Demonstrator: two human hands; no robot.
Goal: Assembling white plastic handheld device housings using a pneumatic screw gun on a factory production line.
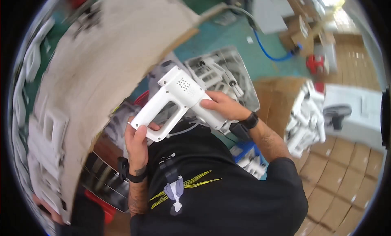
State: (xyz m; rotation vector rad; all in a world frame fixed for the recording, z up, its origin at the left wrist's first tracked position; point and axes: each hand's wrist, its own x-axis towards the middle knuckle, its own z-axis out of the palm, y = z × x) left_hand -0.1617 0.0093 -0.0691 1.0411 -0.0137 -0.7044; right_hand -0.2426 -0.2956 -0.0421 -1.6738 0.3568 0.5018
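I hold a white plastic housing [171,98], shaped like a handle with a closed loop grip and a patch of small vent holes, in front of my chest. My left hand [137,144] grips the lower end of the loop grip, and it wears a black wrist strap. My right hand [223,106] clasps the housing's thicker body from the right; a black watch sits on that wrist. A thin white cable [184,130] hangs under the housing. My black shirt fills the lower middle.
A large blurred cardboard sheet [106,61] rises at the left, with white moulded parts [45,138] beside it. A tray of grey-white plastic parts [222,71] lies beyond my hands. More white housings [307,114] are piled at the right next to a cardboard box [275,95]. A blue hose [271,53] crosses the green floor.
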